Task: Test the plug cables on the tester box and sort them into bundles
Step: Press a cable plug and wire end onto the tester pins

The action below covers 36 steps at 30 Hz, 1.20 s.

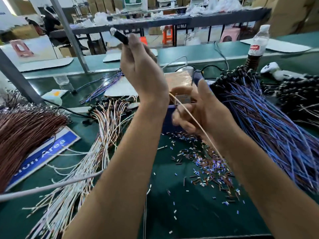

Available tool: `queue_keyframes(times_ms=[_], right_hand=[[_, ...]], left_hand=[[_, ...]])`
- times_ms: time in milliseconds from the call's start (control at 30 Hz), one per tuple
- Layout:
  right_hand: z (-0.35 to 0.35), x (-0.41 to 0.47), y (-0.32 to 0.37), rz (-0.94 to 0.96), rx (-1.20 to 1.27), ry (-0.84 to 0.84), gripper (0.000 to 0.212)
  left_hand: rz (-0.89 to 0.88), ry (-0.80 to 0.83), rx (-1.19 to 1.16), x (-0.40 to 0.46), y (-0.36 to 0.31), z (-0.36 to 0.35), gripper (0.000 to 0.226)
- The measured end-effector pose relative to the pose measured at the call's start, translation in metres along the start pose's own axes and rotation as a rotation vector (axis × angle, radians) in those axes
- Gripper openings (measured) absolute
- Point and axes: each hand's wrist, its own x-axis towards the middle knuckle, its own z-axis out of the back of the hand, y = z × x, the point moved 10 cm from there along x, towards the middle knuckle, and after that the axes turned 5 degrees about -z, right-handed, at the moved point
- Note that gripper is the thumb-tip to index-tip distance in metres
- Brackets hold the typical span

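Plug cable: black moulded plug (120, 37) with a bright metal tip, raised at 12 o'clock; its thin pale wire (195, 120) trails down toward 5 o'clock.
Left hand (139, 66): pinches the plug body, tip pointing up-left.
Right hand (198, 112): blurred, fingers curled loosely about the wire; grip cannot be told.
Tester box (179, 81): tan-topped, mostly hidden behind the hands.
Step advice: probably keep the wire slack and steer the plug straight toward its socket or bundle.
Bundles: white-orange cables (103, 121) at 9 o'clock, blue ones (269, 121) at 3 o'clock.
Desk (172, 213): matte green, strewn with short insulation offcuts (210, 164).
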Motion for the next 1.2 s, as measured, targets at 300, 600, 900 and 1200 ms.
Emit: queue_keyframes(times_ms=[300,600,900,1200], right_hand=[[0.025,-0.028,0.019,0.024,0.304,0.274,0.025],[0.059,-0.032,-0.006,-0.006,0.148,0.252,0.032],[0.104,-0.025,-0.025,0.13,-0.279,-0.288,0.019],[0.124,-0.036,-0.021,0.151,-0.368,-0.465,0.022]], left_hand=[[0.155,0.056,-0.069,-0.039,0.038,0.008,0.04],[-0.309,0.455,0.425,-0.098,0.044,0.012,0.013],[-0.33,0.808,0.687,-0.119,0.09,0.017,0.016],[-0.015,0.759,0.6,-0.117,0.123,0.033,0.01]])
